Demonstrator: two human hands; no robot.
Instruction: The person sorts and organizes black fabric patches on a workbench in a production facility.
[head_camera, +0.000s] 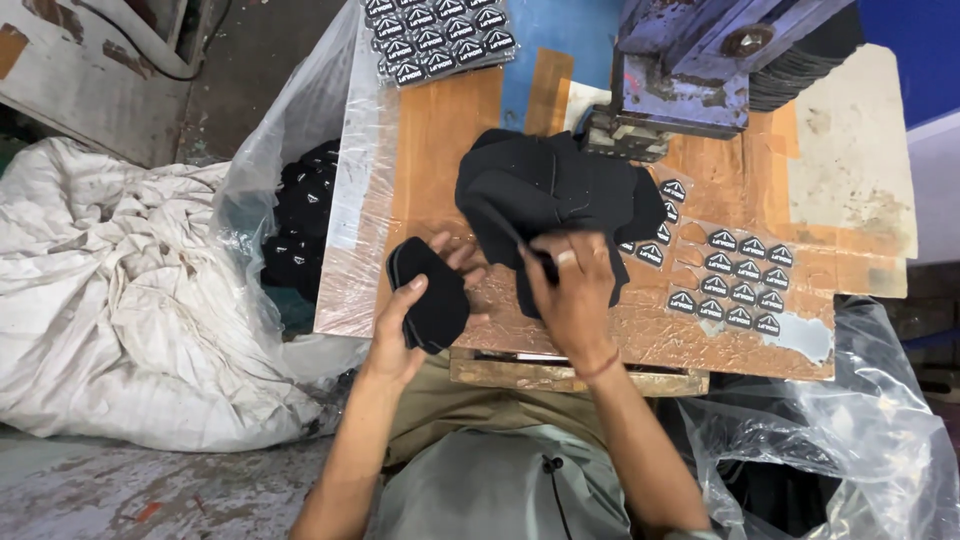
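My left hand (408, 318) holds a small stack of black fabric pieces (430, 296) over the near edge of the wooden worktable (440, 130). My right hand (575, 290) pinches the lower edge of a larger pile of black fabric pieces (545, 190) lying in the middle of the table. A ring shows on one finger and a thread band on the wrist. Just behind the pile stands the blue-purple metal press head (690, 70).
Small black badge patches (735, 282) lie in rows right of the pile; another sheet of patches (435, 35) sits at the far edge. A clear plastic bag (290, 215) with black pieces hangs at left, beside a white cloth sack (110, 290). Another clear bag (850, 440) is at right.
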